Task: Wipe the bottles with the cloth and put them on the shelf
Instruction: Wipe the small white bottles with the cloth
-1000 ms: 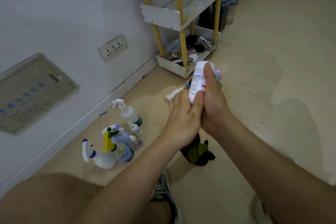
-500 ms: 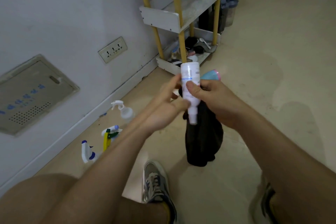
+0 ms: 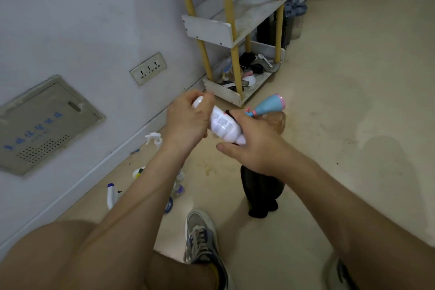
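Observation:
A white bottle [image 3: 223, 125] with a printed label lies slanted between my hands at mid-frame. My left hand [image 3: 188, 122] is closed around its upper left end. My right hand [image 3: 254, 148] cups its lower right end together with a dark cloth [image 3: 261, 190], which hangs down from under that hand toward the floor. The white shelf [image 3: 211, 30] on yellow posts stands against the wall just beyond my hands. Several more spray bottles [image 3: 153, 140] stand on the floor by the wall, partly hidden behind my left forearm.
A blue and pink spray bottle [image 3: 268, 107] and a brownish bottle [image 3: 280, 120] lie on the floor behind my right hand. The shelf's bottom tier [image 3: 235, 95] holds small clutter. My shoe [image 3: 202, 235] is below the hands. A wall socket [image 3: 148, 68] is at left.
The white bottle has turned from upright to slanted. My left hand has shifted onto its upper end, and my right hand with the cloth has dropped to its lower end.

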`<state>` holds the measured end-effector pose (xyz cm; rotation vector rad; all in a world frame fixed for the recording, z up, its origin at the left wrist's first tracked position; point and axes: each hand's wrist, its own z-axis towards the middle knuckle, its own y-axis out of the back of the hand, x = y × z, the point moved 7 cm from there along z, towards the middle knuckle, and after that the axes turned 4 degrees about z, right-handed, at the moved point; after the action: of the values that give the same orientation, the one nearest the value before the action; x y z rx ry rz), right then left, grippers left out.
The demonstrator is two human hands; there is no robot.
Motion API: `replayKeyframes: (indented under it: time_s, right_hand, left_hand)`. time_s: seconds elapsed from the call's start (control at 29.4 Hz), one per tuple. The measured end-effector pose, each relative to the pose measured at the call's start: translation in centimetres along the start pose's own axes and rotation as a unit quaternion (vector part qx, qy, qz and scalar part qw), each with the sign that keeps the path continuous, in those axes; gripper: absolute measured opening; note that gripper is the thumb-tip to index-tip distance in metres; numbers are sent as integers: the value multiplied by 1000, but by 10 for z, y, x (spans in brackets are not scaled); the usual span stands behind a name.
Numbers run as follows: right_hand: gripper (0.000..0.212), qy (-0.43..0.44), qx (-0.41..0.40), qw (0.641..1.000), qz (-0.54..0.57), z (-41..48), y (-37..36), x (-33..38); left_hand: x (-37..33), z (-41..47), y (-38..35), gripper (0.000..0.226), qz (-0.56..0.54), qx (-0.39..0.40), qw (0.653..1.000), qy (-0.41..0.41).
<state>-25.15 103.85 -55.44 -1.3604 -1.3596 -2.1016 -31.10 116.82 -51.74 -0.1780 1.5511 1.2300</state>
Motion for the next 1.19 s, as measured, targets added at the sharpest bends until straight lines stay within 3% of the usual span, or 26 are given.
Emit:
replayKeyframes:
  time_s: [0.07,0.17,0.27,0.37,0.44,0.51,0.58,0.65,0.71,0.78,0.85,1.06,1.12,1.19]
  right_hand:
    - [42,13,-66,984,-166,-6,-7,1]
    - [37,17,-103,979,-174,-12,-20,0]
    - [18,-47,-20,994,101,0,-11,-13]
    - [18,-151,126,909,367,-3,-9,-16]
    - [30,-168,167,852,466,-6,-12,-8]
    - [31,-163,160,850,474,-4,-15,-3]
    - [19,-158,121,899,390,2,-13,-4]
    - [19,-129,74,952,268,6,-7,-4]
    - [28,-67,34,991,111,9,0,6]
    - [36,-3,4,998,-61,9,-1,16]
    - [38,37,-21,990,-133,6,-9,22]
    - [27,114,-129,985,16,2,1,22]
    - [27,52,-131,987,83,8,6,14]
    - [30,-73,-151,966,197,15,9,-7]
  left_hand:
    - [18,6,7,35,-26,-45,997,60]
    - [41,6,5,32,-85,-63,984,142]
    - [40,4,-4,28,-148,-4,982,120]
    - [23,4,-19,15,-297,172,935,84]
    - [8,0,-23,15,-346,265,898,51]
    - [-3,-4,-25,9,-322,299,898,23]
    - [-7,-4,-23,11,-212,273,938,-3]
    - [-6,2,-16,19,-35,201,977,-54]
    - [2,10,-9,30,85,127,986,-63]
    - [19,12,-8,34,132,125,983,7]
    - [38,9,-9,28,100,139,980,102]
    - [61,11,23,30,-47,-19,969,241]
    - [63,7,24,27,-118,-43,956,265]
    - [59,-1,16,21,-201,-42,937,283]
